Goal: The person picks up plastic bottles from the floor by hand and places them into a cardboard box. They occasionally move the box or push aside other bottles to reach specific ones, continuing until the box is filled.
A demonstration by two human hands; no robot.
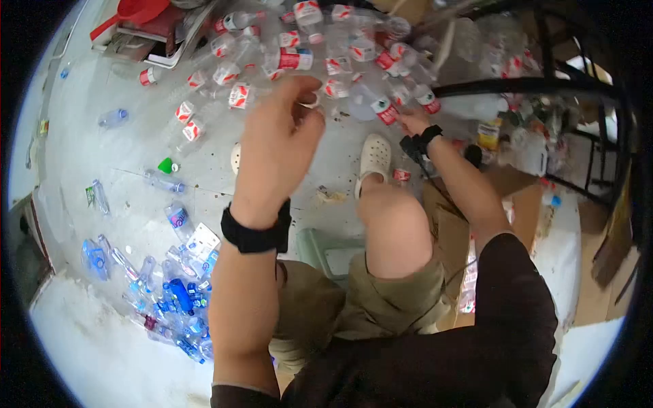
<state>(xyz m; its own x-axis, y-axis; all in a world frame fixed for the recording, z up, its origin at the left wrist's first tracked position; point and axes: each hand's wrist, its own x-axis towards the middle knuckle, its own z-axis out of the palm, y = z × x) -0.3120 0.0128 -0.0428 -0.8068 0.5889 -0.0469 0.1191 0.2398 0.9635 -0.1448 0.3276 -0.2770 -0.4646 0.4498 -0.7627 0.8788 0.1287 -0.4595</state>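
Observation:
My left hand (279, 146) is raised over the floor, fingers loosely curled and thumb apart from them, with nothing visible in its grasp. Beyond it lies a clear plastic bottle with a red-and-white label (294, 59). Farther right, my right hand (413, 123) has its fingers closed at the side of a clear plastic bottle with a red label (385, 111); part of the grip is hidden. Around that hand are several similar bottles, among them one with a red label (428, 100). Black bands circle both my wrists.
Several blue-tinted bottles (180, 296) are heaped at the lower left. A black metal frame (524, 86) and cardboard (452, 251) stand to the right. A red dustpan-like object (139, 10) lies at the upper left. A pale green stool (316, 248) is beneath me.

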